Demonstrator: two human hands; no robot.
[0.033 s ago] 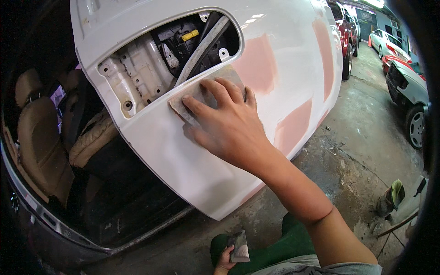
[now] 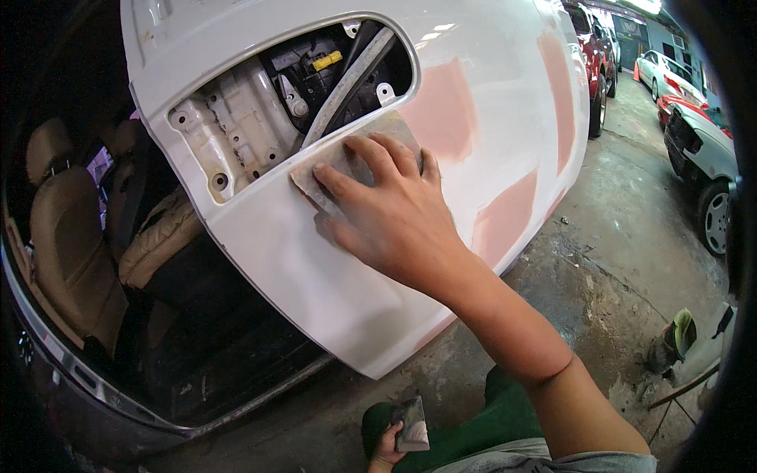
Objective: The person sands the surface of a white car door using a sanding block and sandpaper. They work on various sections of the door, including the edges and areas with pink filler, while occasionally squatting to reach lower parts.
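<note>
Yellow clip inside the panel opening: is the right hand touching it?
No, the right hand rests on a grey sandpaper sheet against the white car body panel, apart from the yellow clip.

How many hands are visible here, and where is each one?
2: the right hand rests on a greyish sheet against the white panel; the left hand holds a flat grey piece at the picture's bottom edge.

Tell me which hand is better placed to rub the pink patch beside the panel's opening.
Right, probably: the right hand lies on a grey-brown sheet against the white panel, near that pink patch. The left hand is lower, by the green-clad leg, holding a flat grey piece.
</note>
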